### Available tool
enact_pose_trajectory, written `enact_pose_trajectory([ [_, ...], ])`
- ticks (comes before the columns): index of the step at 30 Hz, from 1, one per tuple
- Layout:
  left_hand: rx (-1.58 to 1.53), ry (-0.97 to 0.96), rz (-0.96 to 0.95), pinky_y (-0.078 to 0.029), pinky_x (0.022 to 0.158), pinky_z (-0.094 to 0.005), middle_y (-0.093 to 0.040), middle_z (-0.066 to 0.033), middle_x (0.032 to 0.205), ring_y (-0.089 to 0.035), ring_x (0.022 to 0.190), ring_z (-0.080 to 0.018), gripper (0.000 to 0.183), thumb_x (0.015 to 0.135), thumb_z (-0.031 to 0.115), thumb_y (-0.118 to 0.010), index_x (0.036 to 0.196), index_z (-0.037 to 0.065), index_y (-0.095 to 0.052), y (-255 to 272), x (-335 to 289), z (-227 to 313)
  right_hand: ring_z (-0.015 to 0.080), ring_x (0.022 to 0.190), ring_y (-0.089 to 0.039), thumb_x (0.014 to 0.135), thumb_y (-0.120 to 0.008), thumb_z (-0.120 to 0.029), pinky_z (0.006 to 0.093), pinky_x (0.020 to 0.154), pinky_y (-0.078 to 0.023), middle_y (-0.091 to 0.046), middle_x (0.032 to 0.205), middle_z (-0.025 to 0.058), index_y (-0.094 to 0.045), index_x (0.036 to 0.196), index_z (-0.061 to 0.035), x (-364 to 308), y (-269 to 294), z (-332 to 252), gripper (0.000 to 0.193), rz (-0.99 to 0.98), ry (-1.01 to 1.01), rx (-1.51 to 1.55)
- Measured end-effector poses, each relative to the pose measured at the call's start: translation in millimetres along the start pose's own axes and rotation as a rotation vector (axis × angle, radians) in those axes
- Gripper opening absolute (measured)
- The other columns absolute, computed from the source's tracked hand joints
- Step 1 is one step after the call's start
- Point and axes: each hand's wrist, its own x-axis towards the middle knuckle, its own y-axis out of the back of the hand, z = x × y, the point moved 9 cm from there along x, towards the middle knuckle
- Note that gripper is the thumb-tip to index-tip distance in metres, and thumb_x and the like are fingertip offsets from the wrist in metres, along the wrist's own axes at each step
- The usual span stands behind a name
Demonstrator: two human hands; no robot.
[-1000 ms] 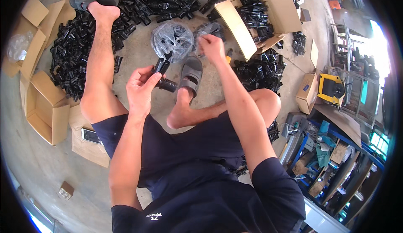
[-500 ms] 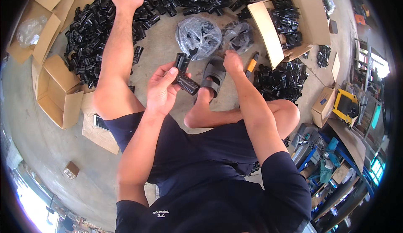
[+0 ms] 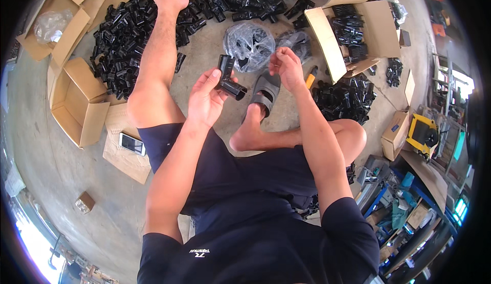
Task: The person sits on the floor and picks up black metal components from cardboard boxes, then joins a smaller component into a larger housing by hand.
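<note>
My left hand (image 3: 205, 99) is closed round a glossy black branched pipe fitting (image 3: 225, 68), with the thumb across its middle. One tube stands upright; another end slants toward the lower right. Apart from it, my right hand (image 3: 288, 70) is raised with fingers curled in, just above my sandal (image 3: 267, 90). Whatever those fingers may pinch is too small to make out. Beyond my hands lie a clear plastic bag (image 3: 249, 46) with black pieces inside and a second clear bag (image 3: 298, 43), partly behind the right hand.
Heaps of black fittings (image 3: 120, 53) surround my left leg, with another pile (image 3: 345, 100) at the right. An open carton (image 3: 325, 41) holds more. A yellow-handled tool (image 3: 311, 77) lies near my right forearm. A phone (image 3: 132, 144) rests on cardboard at the left.
My right hand has drawn back from the edge of the second plastic bag, and its fingers show more. The left hand still holds the fitting. The whole view has shifted slightly.
</note>
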Motion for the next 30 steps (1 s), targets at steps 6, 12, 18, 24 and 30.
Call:
enact_pose_trajectory([
  [6, 0.031, -0.002, 0.010, -0.058, 0.088, -0.0368, -0.068, -0.0176, 0.114, -0.069, 0.102, -0.0284, 0.023, 0.100, 0.019, -0.063, 0.116, 0.002, -0.060, 6.4, -2.5, -2.1, 0.0170, 0.079, -0.061, 0.097, -0.061, -0.017, 0.0304, 0.059, -0.048, -0.064, 0.095, 0.0042, -0.063, 0.109, -0.0063, -38.8, -95.7, -87.8, 0.016, -0.297, 0.078, 0.253],
  [12, 0.004, -0.005, -0.076, -0.058, 0.089, -0.0395, -0.068, -0.0166, 0.114, -0.069, 0.101, -0.0284, 0.020, 0.101, 0.018, -0.061, 0.114, 0.004, -0.060, 1.5, -10.5, 0.7, 0.0083, 0.066, -0.056, 0.089, -0.075, -0.017, 0.0288, 0.061, -0.046, -0.067, 0.076, 0.0023, -0.071, 0.112, -0.0048, -71.7, -167.1, -93.6, 0.027, -0.304, 0.299, -0.930],
  [18, -0.068, 0.024, -0.154, -0.057, 0.093, -0.0442, -0.068, -0.0163, 0.112, -0.069, 0.103, -0.0303, 0.020, 0.100, 0.017, -0.060, 0.115, 0.004, -0.057, -7.2, -20.9, -1.0, 0.0129, 0.071, -0.063, 0.090, -0.072, -0.013, 0.0313, 0.067, -0.051, -0.071, 0.081, 0.0098, -0.069, 0.104, -0.0009, -83.1, -181.8, -80.4, 0.019, -0.336, 0.379, -0.914],
  [24, -0.118, 0.004, -0.112, -0.058, 0.094, -0.0452, -0.068, -0.0178, 0.110, -0.069, 0.103, -0.0321, 0.020, 0.103, 0.017, -0.055, 0.116, 0.002, -0.055, -13.1, -25.6, 3.2, 0.0113, 0.075, -0.064, 0.090, -0.070, -0.011, 0.0306, 0.070, -0.052, -0.072, 0.082, 0.0098, -0.068, 0.102, 0.0008, -84.6, -193.5, -83.5, 0.017, -0.379, 0.332, -1.019],
  [30, -0.045, 0.020, -0.116, -0.059, 0.092, -0.0449, -0.069, -0.0186, 0.108, -0.070, 0.101, -0.0317, 0.022, 0.103, 0.018, -0.056, 0.116, 0.000, -0.056, -21.4, -28.2, 6.2, 0.0121, 0.074, -0.063, 0.091, -0.070, -0.011, 0.0308, 0.070, -0.051, -0.071, 0.082, 0.0090, -0.068, 0.100, 0.0007, -86.8, -190.5, -82.7, 0.016, -0.404, 0.282, -1.029],
])
